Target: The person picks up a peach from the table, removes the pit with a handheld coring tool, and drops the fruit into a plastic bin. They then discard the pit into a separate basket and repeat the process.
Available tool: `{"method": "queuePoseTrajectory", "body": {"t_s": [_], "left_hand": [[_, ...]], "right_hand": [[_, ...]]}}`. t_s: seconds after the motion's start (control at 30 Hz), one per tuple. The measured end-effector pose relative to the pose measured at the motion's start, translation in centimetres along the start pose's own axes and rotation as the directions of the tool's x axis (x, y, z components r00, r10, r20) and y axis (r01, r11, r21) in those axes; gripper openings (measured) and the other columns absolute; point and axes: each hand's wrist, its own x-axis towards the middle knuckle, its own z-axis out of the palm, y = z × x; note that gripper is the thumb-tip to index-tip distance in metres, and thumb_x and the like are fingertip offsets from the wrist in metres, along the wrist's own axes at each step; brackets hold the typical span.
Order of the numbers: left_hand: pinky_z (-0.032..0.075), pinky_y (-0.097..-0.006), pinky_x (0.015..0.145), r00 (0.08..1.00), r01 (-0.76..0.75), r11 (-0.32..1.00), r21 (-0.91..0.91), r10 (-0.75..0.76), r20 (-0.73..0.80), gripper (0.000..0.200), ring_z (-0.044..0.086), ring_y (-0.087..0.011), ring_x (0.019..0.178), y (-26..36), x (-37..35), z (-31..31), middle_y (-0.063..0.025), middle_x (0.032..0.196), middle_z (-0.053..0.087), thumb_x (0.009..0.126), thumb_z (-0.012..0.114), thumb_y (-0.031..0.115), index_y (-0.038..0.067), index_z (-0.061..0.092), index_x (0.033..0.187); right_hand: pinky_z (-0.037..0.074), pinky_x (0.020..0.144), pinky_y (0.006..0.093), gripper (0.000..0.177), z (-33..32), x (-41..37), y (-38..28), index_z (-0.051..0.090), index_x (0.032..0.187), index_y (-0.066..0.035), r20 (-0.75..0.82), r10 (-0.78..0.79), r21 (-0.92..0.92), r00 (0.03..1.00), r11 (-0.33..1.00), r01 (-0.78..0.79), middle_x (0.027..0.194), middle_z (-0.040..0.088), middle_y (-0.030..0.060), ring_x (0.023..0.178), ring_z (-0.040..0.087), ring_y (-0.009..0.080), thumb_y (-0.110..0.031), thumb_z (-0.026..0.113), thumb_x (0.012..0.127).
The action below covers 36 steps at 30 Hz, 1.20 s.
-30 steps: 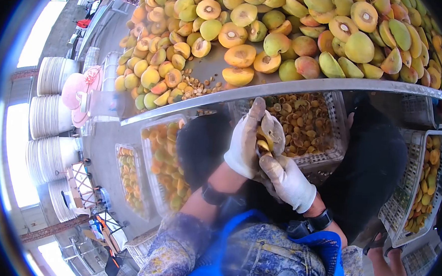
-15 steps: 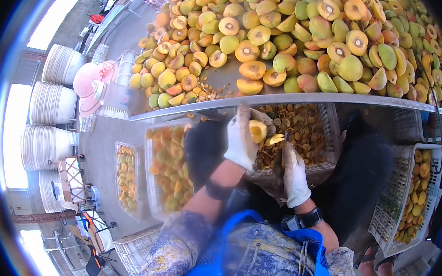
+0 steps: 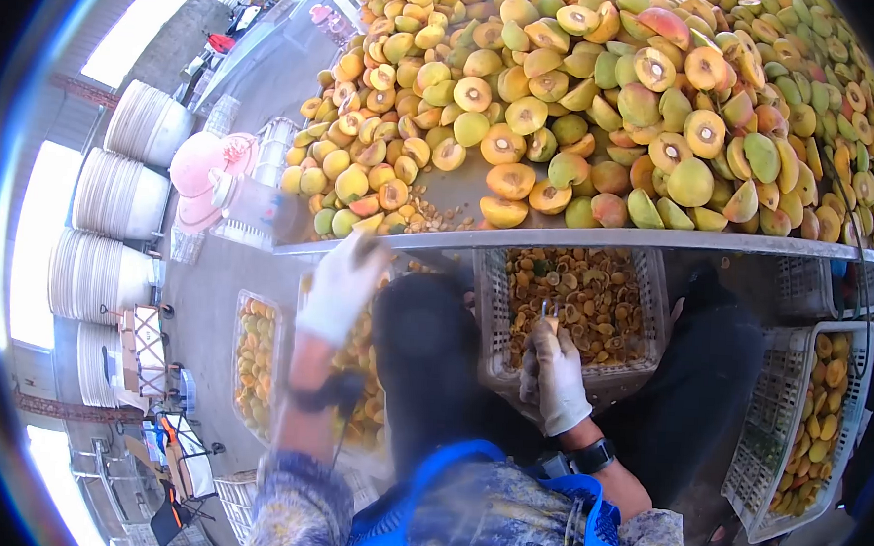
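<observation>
we have our left hand (image 3: pixel 343 280) blurred beside the table's metal edge (image 3: pixel 597 244), and cannot tell its finger pose or whether it holds anything. our right hand (image 3: pixel 557 373) is closed round a small metal-tipped tool (image 3: pixel 551 313) at the crate of fruit scraps (image 3: pixel 491 320). halved fruit (image 3: pixel 510 181) lies heaped beyond the edge.

Metal table (image 3: pixel 466 183), heaped fruit halves (image 3: pixel 692 183), tan bits (image 3: pixel 432 216) near its front rim (image 3: pixel 597 243)
</observation>
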Motion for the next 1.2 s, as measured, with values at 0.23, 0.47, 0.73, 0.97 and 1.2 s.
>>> {"method": "queuePoseTrajectory", "body": {"t_s": [0.23,0.47,0.73,0.97,1.2], "left_hand": [[0.049,-0.038,0.092,0.877,0.239,0.971,-0.024,-0.205,0.435,0.069,0.061,-0.0346,0.107,4.6,14.0,9.5,-0.0262,0.116,0.06,0.081,0.072,0.034,-0.006,0.043,0.129],[0.051,-0.0313,0.082,0.957,0.215,0.784,-0.583,-0.05,0.286,0.054,0.06,-0.0183,0.097,3.2,11.6,8.3,-0.0127,0.109,0.062,0.077,0.076,0.018,-0.001,0.051,0.121],[0.048,-0.0255,0.081,0.918,0.259,0.773,-0.579,-0.012,0.396,0.042,0.057,-0.0122,0.095,6.5,9.7,7.4,-0.0052,0.105,0.062,0.084,0.071,0.015,0.002,0.055,0.121],[0.046,-0.028,0.094,0.967,0.162,0.517,-0.841,0.086,0.239,0.039,0.057,-0.0143,0.105,9.0,3.2,8.7,-0.0078,0.112,0.061,0.082,0.064,-0.003,-0.002,0.054,0.12],[0.046,-0.0267,0.088,0.942,0.335,0.243,-0.91,-0.086,0.323,0.03,0.057,-0.0117,0.097,8.3,-1.7,12.8,-0.0042,0.103,0.062,0.094,0.064,0.028,0.003,0.059,0.11]], "right_hand": [[0.033,0.033,0.022,0.027,0.6,0.0,-0.7,0.051,0.097,-0.008,0.113,-0.132,-0.299,0.985,0.941,0.161,0.056,0.048,-0.0001,0.037,0.043,0.0098,-0.035,0.054,0.097],[0.038,0.039,0.021,0.034,2.6,0.6,-3.0,0.053,0.111,-0.008,0.032,-0.254,-0.146,0.967,0.956,0.256,0.075,0.06,0.006,0.046,0.051,0.01,-0.039,0.054,0.099],[0.041,0.042,0.0212,0.029,4.4,1.3,-3.2,0.052,0.118,-0.008,0.034,-0.224,-0.031,0.974,0.974,0.225,0.084,0.065,0.0108,0.051,0.054,0.0106,-0.031,0.053,0.1],[0.038,0.044,0.0196,0.027,3.9,-1.0,-3.7,0.057,0.11,-0.008,0.302,-0.681,-0.418,0.667,0.534,0.735,0.079,0.061,0.0015,0.052,0.048,0.0055,-0.033,0.053,0.101],[0.044,0.067,0.0227,0.034,1.8,0.8,-1.5,0.059,0.116,-0.001,0.408,-0.734,-0.676,0.542,0.157,0.721,0.086,0.06,-0.0011,0.076,0.049,0.0056,-0.032,0.053,0.101]]}}
